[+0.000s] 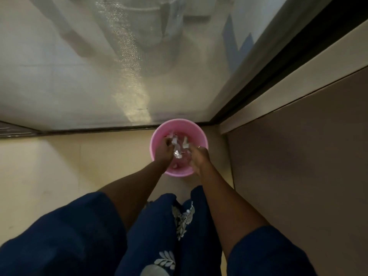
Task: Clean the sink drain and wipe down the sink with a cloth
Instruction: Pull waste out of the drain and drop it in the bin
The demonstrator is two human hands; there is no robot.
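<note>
The head camera is looking steeply down from above a round pink plastic bucket (157, 140). It is facing a frosted glass panel (79, 80) beyond.

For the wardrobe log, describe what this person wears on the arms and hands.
Dark blue sleeves end near the elbows, leaving both forearms bare. No gloves on the left hand or right hand; the right seems to carry a ring.

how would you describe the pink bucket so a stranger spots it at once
Find the frosted glass panel and follow the dark track at its base right to the brown wall. On the cream floor there stands the bucket, round, the only pink thing, left hand and right hand reaching in.
</note>
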